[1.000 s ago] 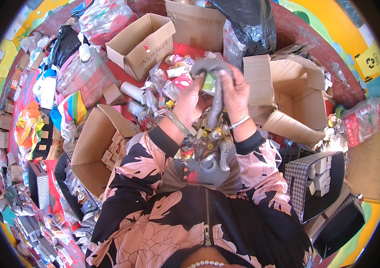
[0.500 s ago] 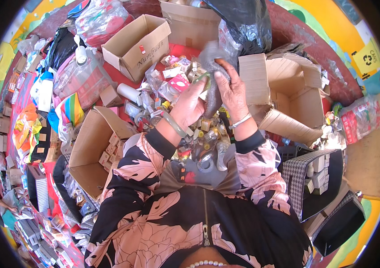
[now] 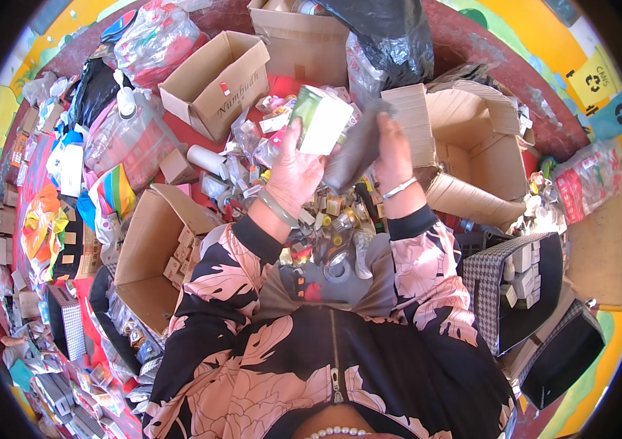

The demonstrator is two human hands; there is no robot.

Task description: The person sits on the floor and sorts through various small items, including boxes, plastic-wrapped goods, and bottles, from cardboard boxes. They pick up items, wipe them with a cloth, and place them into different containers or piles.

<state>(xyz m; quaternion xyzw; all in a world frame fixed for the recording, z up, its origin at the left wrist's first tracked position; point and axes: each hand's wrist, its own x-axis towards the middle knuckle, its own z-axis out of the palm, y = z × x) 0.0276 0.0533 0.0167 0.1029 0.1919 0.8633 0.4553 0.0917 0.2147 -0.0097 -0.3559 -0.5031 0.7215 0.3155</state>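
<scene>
The left hand [image 3: 295, 173] grips a green-and-white box [image 3: 328, 123] above strewn clutter [image 3: 338, 222] — probably light and crushable, best held by its edges — while the right hand's [image 3: 396, 155] fingers hold a blurred, soft-looking grey cloth [image 3: 355, 152]

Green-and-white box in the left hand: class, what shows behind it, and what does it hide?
Past the green-and-white box, a jumbled heap of small packages shows. Whatever lies directly behind it is covered; most fingers of the left hand are hidden too.
</scene>
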